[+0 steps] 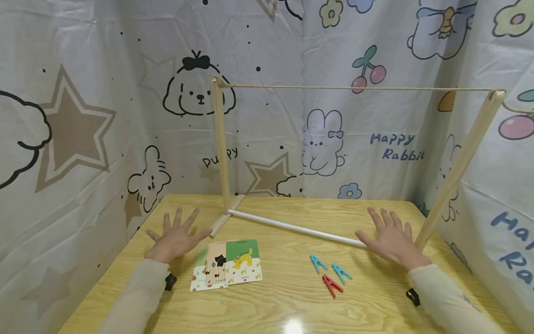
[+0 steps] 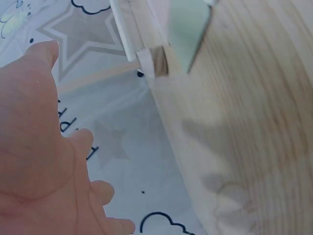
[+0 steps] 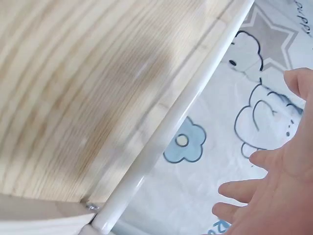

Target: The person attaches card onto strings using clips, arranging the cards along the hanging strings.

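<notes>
The worktop [image 1: 283, 301] has rounded far corners; its far edge runs along the foot of the printed curtain [image 1: 100, 23], and its left edge slants outward toward the near side. Room for moving extends between the cards [image 1: 246, 273] and the pegs [image 1: 328, 281], and from both groups to the near side. Farther back, the white rod [image 1: 292, 227] crosses the worktop from the wooden foot [image 1: 219, 225] at far left toward the right post [image 1: 459, 171]. The left post [image 1: 221, 148] rises from the foot; a thin cord [image 1: 354, 88] spans the two post tops above the work area.

The left hand [image 1: 173, 239] is at the left, just beyond the cards, fingers extended, spread wide and holding nothing. Its thumb tip is near the foot; contact cannot be determined. The right hand [image 1: 392, 241] is at the right, fingers likewise spread and holding nothing; the right wrist view shows a gap between it and the rod.

The cards lie flat at near left, overlapping. The right card is green over white with a yellow spotted animal; the peach card beside it bears a black cat. The pegs, two blue and one red, lie right of centre, grouped closely, each with its legs spread.
</notes>
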